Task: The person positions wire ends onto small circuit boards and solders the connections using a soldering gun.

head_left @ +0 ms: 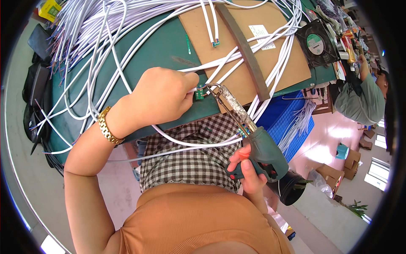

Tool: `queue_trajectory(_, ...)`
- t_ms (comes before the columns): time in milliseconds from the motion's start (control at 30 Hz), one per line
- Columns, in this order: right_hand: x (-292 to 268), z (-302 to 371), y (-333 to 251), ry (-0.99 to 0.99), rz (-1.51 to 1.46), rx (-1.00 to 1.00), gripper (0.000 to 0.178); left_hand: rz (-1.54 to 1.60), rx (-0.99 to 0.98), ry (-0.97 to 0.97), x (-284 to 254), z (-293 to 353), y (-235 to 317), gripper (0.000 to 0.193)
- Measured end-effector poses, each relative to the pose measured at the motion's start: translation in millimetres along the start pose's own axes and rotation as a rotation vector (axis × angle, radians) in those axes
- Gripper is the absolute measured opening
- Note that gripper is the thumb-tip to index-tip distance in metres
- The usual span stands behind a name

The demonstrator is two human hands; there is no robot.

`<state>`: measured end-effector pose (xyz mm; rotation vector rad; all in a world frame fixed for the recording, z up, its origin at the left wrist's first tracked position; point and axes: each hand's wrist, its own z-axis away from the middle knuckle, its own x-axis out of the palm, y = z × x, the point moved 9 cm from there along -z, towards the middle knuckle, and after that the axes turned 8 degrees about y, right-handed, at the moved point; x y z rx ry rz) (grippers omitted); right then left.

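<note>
My left hand [163,93], with a gold watch at the wrist, pinches a white cable [193,89] between thumb and fingers. At the cable's end is a small green circuit board [198,94], next to the table's front edge. My right hand [249,171] is wrapped round the handle of a green soldering gun [269,153]. One finger lies at its red trigger. The gun points up and left, its thin bent tip close beside the board; whether they touch I cannot tell. Another small board [242,131] lies behind the gun's front end.
A heap of white cables [91,31] covers the table's far left. A dark bar [245,48] lies across cables on a brown board [292,70]. A black fan [317,43] stands at right, above a blue basket [292,122]. Another person [359,99] is at the far right.
</note>
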<state>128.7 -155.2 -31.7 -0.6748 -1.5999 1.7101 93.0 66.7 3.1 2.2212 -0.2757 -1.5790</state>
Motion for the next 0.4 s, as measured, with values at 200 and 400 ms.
queue_trajectory(200, 1.5, 2.3, 1.1, 0.018, -0.02, -0.024, 0.025, -0.046, 0.016, -0.021, -0.1, 1.3, 2.1, 0.009)
queue_trajectory(400, -3.9, 1.8, 3.1, 0.045, -0.048, -0.029, 0.037, -0.003, -0.02, 0.049, -3.1, 5.4, 4.4, 0.01)
